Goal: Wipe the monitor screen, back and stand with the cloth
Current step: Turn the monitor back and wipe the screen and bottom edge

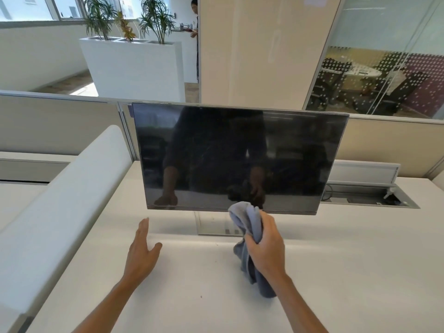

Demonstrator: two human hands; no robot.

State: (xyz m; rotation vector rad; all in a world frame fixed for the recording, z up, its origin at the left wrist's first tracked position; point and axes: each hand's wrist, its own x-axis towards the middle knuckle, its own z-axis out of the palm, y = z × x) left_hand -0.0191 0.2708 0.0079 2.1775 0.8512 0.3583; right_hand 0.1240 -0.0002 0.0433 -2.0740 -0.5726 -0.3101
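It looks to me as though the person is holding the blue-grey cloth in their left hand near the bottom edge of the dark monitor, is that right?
Not quite: the head view shows the cloth gripped in the right hand, not the left. The left hand is open and holds nothing. The cloth is indeed near the bottom edge of the dark monitor.

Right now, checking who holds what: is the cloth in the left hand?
No, the right hand grips the cloth; the left hand is open and holds nothing.
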